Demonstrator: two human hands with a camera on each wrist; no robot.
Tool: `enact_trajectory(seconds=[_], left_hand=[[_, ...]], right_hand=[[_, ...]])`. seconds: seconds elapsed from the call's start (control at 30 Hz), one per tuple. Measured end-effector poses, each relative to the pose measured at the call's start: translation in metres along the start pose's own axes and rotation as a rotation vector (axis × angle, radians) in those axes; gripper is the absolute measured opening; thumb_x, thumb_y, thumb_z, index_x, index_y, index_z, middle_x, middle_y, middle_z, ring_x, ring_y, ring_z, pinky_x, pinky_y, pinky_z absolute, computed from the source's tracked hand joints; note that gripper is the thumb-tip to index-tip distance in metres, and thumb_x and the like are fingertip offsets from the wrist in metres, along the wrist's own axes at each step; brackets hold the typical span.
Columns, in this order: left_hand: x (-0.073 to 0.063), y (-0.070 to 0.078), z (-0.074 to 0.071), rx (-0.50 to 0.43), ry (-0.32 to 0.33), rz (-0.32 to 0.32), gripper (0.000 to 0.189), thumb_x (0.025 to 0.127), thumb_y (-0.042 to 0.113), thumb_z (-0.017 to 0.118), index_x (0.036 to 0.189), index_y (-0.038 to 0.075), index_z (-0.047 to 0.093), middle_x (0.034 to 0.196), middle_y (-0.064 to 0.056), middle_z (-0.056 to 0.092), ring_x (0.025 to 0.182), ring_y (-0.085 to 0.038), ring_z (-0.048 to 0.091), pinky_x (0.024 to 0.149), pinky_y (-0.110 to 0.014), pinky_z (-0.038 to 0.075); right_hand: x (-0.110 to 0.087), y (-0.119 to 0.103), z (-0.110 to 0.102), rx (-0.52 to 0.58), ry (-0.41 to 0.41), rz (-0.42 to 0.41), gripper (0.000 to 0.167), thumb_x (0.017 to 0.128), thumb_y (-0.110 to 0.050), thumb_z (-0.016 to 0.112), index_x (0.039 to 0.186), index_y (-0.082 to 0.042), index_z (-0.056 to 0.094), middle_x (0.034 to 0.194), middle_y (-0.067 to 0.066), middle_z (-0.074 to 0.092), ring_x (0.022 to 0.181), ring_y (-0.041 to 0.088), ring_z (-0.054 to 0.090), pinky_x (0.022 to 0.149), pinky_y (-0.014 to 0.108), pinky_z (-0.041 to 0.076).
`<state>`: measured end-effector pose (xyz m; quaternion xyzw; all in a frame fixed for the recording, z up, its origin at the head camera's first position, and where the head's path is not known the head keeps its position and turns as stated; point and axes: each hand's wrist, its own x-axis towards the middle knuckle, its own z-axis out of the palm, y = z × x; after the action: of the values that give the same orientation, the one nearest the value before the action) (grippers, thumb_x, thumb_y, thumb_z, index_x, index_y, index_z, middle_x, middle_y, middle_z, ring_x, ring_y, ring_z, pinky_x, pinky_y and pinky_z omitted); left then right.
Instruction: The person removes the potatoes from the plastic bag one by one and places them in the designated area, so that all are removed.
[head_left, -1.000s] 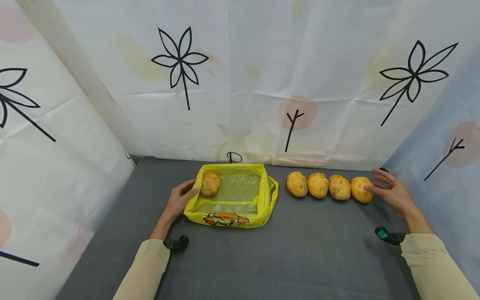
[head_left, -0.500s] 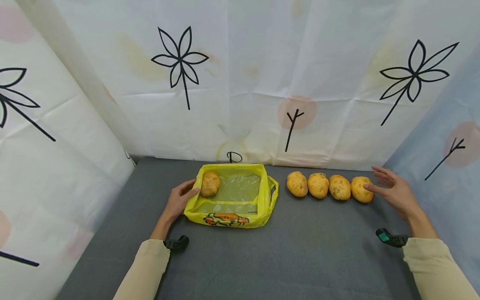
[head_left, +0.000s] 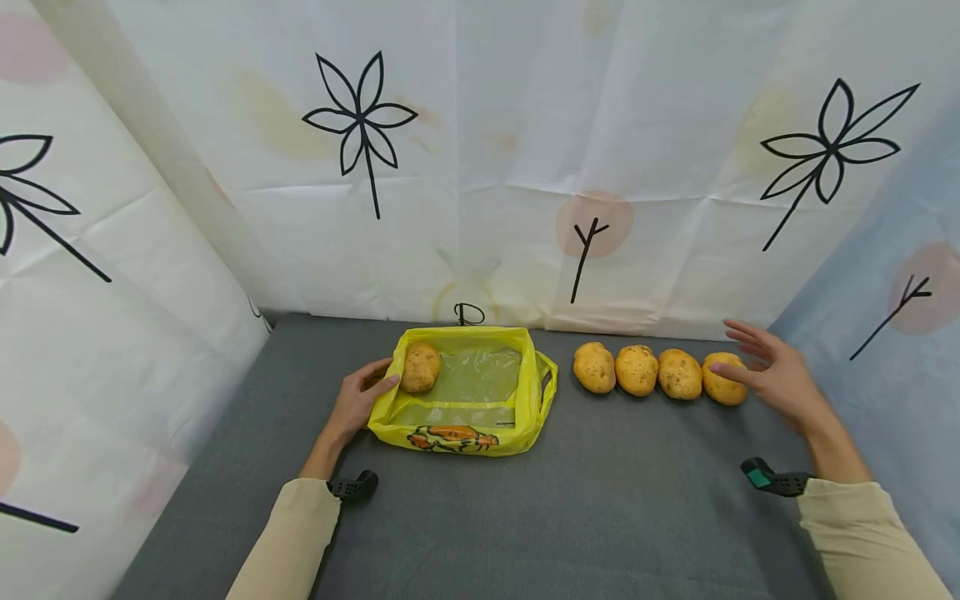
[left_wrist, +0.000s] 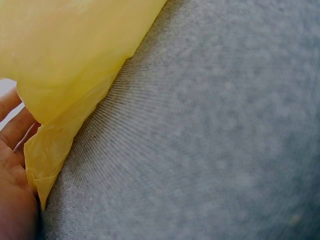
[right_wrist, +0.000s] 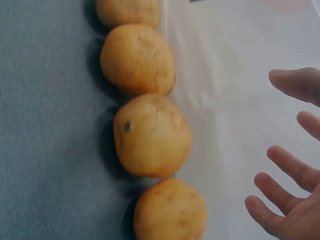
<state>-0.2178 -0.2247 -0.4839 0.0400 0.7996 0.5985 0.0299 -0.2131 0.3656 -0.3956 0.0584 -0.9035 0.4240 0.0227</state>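
Observation:
A yellow plastic bag (head_left: pixel 450 440) lies with its mouth wide toward the head camera, and a single potato (head_left: pixel 421 367) rests inside at its left end. My left hand (head_left: pixel 362 395) holds the bag's left rim, thumb at the edge; in the left wrist view the yellow film (left_wrist: pixel 65 55) hides part of the fingers. To the right, several potatoes sit in a side-by-side row. My right hand (head_left: pixel 780 379) hovers at the rightmost potato (head_left: pixel 726 385) with fingers spread, its thumb overlapping that potato in the head view. The right wrist view shows these fingers apart from the potatoes (right_wrist: pixel 152 135).
A grey cloth covers the table (head_left: pixel 570 517). Behind it hangs a white patterned curtain (head_left: pixel 480 167), with further curtain panels at left and right. The bag's loose handle (head_left: pixel 550 375) sticks out toward the potato row.
My right hand has risen slightly and shifted a little left over the rightmost potato, its thumb now overlapping more of it. The left hand, bag and potatoes stay put.

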Motion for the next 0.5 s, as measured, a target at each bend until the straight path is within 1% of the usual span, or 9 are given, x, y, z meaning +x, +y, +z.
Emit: enact_trajectory(seconds=[0.1, 0.3, 0.5], left_hand=[[0.000, -0.001, 0.000, 0.001, -0.003, 0.002, 0.051, 0.104, 0.019, 0.061, 0.148, -0.004, 0.048, 0.144, -0.025, 0.052, 0.117, -0.022, 0.056, 0.086, -0.020, 0.049], [0.001, -0.002, 0.000, -0.003, -0.006, 0.008, 0.052, 0.104, 0.019, 0.061, 0.148, -0.005, 0.048, 0.145, -0.026, 0.051, 0.125, -0.036, 0.053, 0.086, -0.018, 0.048], [0.002, -0.002, 0.000, 0.003, -0.004, 0.007, 0.052, 0.104, 0.020, 0.061, 0.148, -0.004, 0.048, 0.145, -0.026, 0.051, 0.127, -0.038, 0.052, 0.087, -0.018, 0.047]], right_hand=[[0.001, -0.006, 0.003, 0.010, -0.002, -0.029, 0.081, 0.097, -0.020, 0.073, 0.163, -0.013, 0.026, 0.157, 0.035, 0.028, 0.135, 0.058, 0.030, 0.106, 0.073, 0.022], [0.007, -0.018, 0.012, 0.042, -0.012, -0.037, 0.082, 0.095, -0.018, 0.074, 0.162, -0.012, 0.028, 0.160, 0.031, 0.025, 0.140, 0.056, 0.026, 0.107, 0.073, 0.022], [0.013, -0.035, 0.030, 0.049, -0.026, -0.087, 0.080, 0.094, -0.014, 0.075, 0.160, -0.007, 0.030, 0.157, 0.031, 0.030, 0.139, 0.056, 0.029, 0.105, 0.074, 0.023]])
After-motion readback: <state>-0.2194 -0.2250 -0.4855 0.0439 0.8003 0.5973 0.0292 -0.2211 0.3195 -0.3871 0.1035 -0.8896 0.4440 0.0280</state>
